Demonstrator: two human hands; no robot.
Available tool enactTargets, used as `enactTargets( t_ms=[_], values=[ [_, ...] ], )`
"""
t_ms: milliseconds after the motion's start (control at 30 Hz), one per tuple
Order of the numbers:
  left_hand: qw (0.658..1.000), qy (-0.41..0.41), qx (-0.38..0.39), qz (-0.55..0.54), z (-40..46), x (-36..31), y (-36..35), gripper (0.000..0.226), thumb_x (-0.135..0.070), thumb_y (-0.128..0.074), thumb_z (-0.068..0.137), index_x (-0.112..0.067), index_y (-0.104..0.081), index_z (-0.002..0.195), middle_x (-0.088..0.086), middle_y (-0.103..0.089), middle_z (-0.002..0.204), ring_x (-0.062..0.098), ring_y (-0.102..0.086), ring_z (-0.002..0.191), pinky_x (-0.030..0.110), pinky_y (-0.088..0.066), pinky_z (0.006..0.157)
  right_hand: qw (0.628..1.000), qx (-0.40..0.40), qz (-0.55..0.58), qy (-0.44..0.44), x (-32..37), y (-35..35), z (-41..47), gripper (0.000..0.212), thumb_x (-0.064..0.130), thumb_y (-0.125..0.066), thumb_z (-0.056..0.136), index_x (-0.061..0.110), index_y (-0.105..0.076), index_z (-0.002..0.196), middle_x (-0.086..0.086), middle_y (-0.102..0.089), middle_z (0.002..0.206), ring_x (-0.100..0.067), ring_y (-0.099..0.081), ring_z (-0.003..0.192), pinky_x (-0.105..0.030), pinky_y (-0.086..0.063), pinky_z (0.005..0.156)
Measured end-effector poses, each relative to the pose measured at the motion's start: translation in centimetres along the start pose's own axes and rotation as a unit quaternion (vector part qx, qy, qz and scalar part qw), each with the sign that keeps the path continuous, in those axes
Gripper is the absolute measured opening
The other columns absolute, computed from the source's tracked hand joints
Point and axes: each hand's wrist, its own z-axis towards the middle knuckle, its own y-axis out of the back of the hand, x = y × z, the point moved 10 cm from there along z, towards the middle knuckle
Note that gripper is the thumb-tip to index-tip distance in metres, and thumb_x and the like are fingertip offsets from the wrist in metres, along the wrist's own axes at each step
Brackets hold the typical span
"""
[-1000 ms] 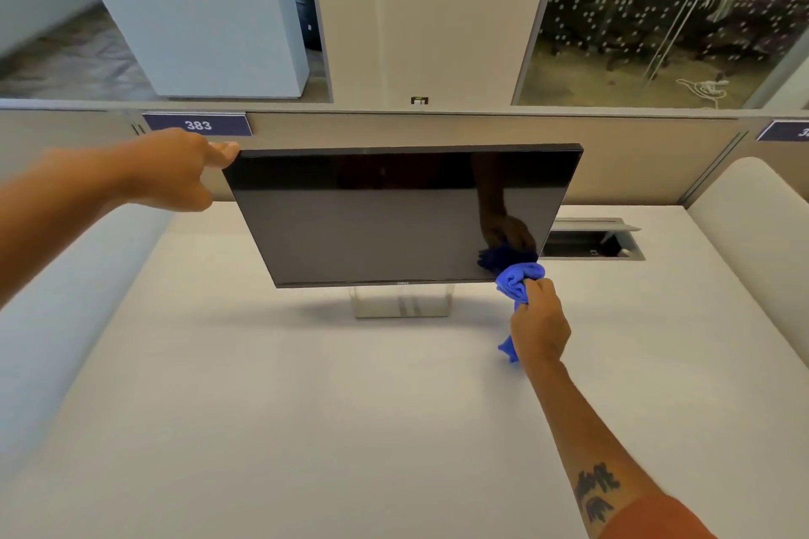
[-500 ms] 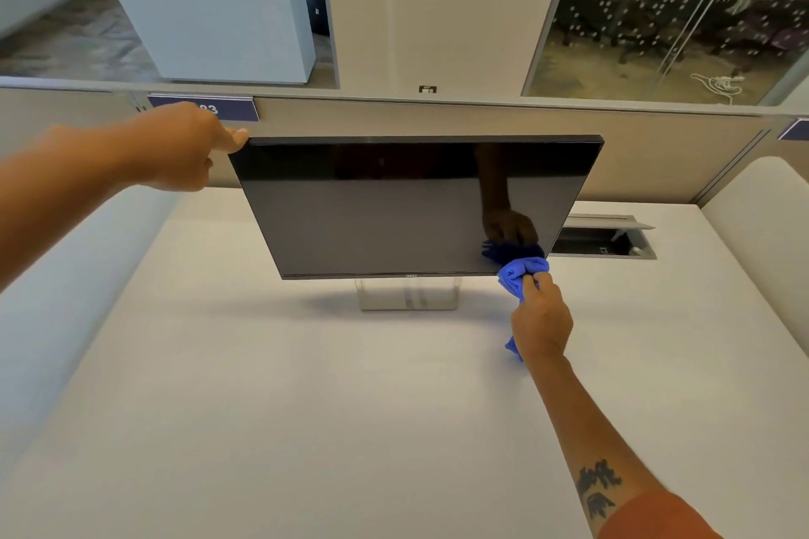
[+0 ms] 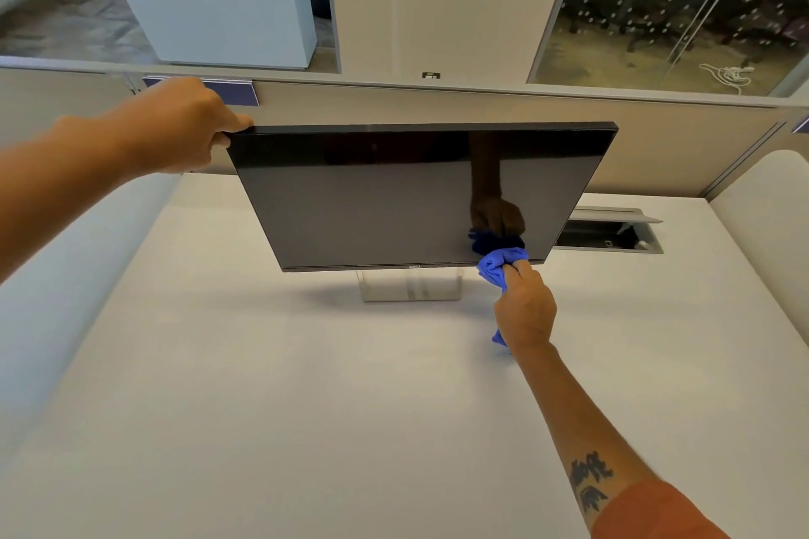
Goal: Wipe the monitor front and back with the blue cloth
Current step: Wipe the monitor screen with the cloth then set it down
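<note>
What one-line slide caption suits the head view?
Left hand steadies the Dell monitor while the right hand presses a blue cloth to its lower right corner.

A blue cloth (image 3: 499,267) meets a glossy black monitor (image 3: 394,197) over a plain white desk (image 3: 306,407), beside an orange sleeve (image 3: 656,512).

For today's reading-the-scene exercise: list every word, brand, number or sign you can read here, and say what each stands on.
"DELL": small logo on the bottom bezel of the monitor.
Purple plate on the partition: mostly covered by the left hand, nothing readable.
Second purple plate at the right edge: cut off, unreadable.
Small dark sign on the column: too small to read.
</note>
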Motion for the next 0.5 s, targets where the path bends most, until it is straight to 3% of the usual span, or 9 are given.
enactTargets(
  t_ms=[500],
  values=[
    [0.999,-0.017,0.033,0.006,0.5,-0.1,-0.2,0.027,0.005,-0.077,0.076,-0.004,-0.077,0.101,0.02,-0.069,0.069,0.038,-0.057,0.054,0.036,-0.053,0.054,0.984,0.049,-0.043,0.168,11.7,-3.7,-3.1,0.03,0.004,-0.06,0.097,0.014,-0.066,0.124,-0.005,-0.061,0.119,-0.023,-0.06,0.09,-0.034,-0.053,0.08]
  ],
)
